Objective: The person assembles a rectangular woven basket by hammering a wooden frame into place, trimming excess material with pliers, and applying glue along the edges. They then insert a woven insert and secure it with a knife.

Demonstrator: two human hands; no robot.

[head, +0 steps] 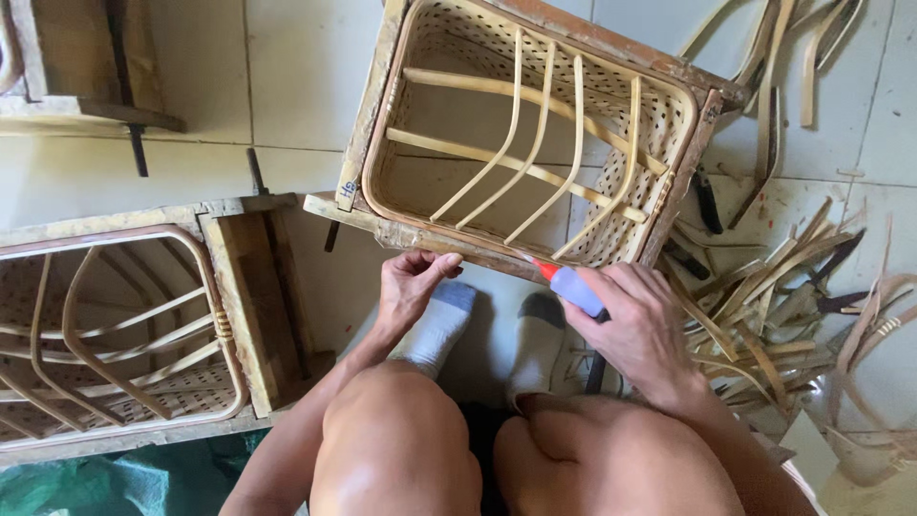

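Observation:
A rattan basket in a wooden frame (374, 105) stands tilted on the tiled floor in front of my knees. My left hand (411, 285) grips the frame's near wooden edge with its fingers curled over it. My right hand (642, 330) holds a small bluish glue bottle (576, 289). Its red tip (545, 270) touches the frame's near edge, close to the right corner. My socked feet sit just below the frame.
A second rattan basket in a wooden frame (234, 277) lies at the left. Several loose cane strips and offcuts (764, 325) are heaped at the right, with dark hand tools (707, 203) among them. A wooden stool (76, 105) stands at the top left.

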